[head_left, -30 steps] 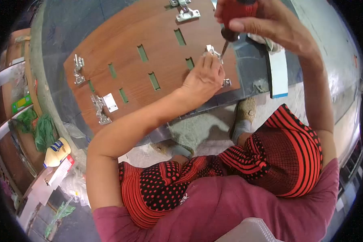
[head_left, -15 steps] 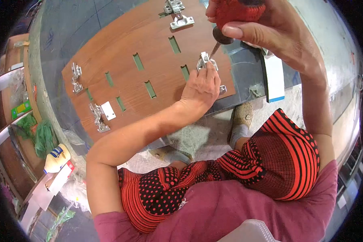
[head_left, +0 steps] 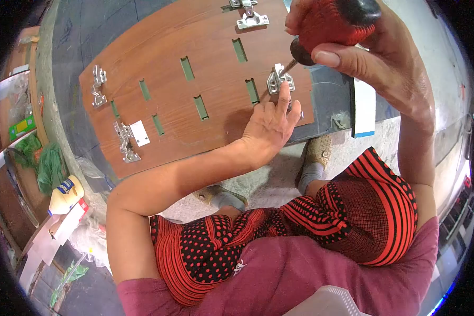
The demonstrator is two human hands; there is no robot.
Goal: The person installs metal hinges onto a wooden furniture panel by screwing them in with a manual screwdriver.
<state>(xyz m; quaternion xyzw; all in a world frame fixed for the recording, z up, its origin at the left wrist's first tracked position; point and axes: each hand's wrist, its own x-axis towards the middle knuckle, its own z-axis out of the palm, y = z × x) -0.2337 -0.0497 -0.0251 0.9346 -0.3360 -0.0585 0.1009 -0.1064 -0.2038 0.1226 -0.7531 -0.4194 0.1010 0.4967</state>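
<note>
My right hand [head_left: 374,58] is clenched round the fat red-handled screwdriver [head_left: 329,23], tip down on a small silver metal hinge [head_left: 279,79] at the near right edge of the brown wooden slotted board [head_left: 195,79], while my left hand [head_left: 271,126] pins that hinge with loose, spread fingertips. Hinge looks light, stiff and a bit slippery, so best gripped by its flat plate. I count four hinges and seven slots.

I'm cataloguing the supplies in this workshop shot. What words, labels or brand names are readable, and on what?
No text reads clearly.
Glue bottle: blue label, lettering too small and blurred.
Green packet: print illegible.
White tag on the wooden board: looks blank.
Red-and-white box: nothing legible.
</note>
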